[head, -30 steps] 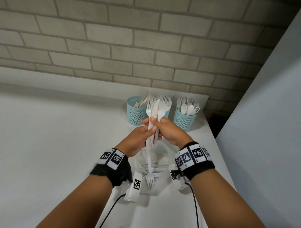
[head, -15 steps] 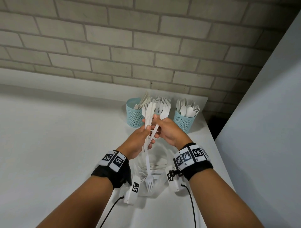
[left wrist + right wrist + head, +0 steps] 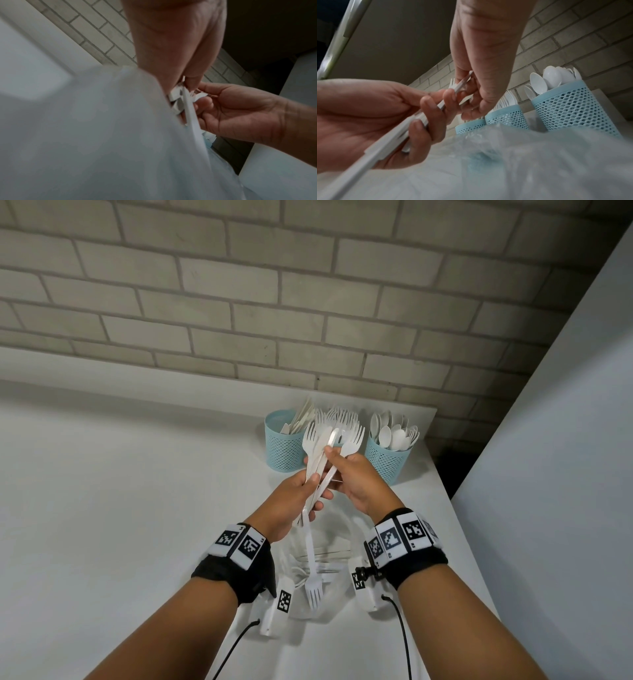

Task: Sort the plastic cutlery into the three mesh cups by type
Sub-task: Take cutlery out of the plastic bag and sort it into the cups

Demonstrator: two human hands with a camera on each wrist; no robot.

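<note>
My left hand [image 3: 317,487] grips a fanned bundle of white plastic cutlery [image 3: 320,453] by the handles, forks and a knife pointing up. One fork [image 3: 313,587] in the bundle hangs tines down. My right hand [image 3: 334,460] pinches the rightmost fork [image 3: 352,440] of the fan. Three blue mesh cups stand behind: the knife cup [image 3: 284,450], the fork cup [image 3: 506,119], mostly hidden in the head view, and the spoon cup [image 3: 387,463]. The right wrist view shows my left hand [image 3: 428,108] curled round the handles [image 3: 412,121] and my right hand [image 3: 471,86] pinching a thin piece.
A crumpled clear plastic bag [image 3: 329,553] with more cutlery inside lies on the white table [image 3: 137,508] under my wrists. A brick wall [image 3: 239,302] runs behind the cups. The table's right edge [image 3: 459,525] is close to my right arm.
Both hands have lifted the bundle a little toward the cups. The pieces have fanned apart as my right hand draws a fork to the right.
</note>
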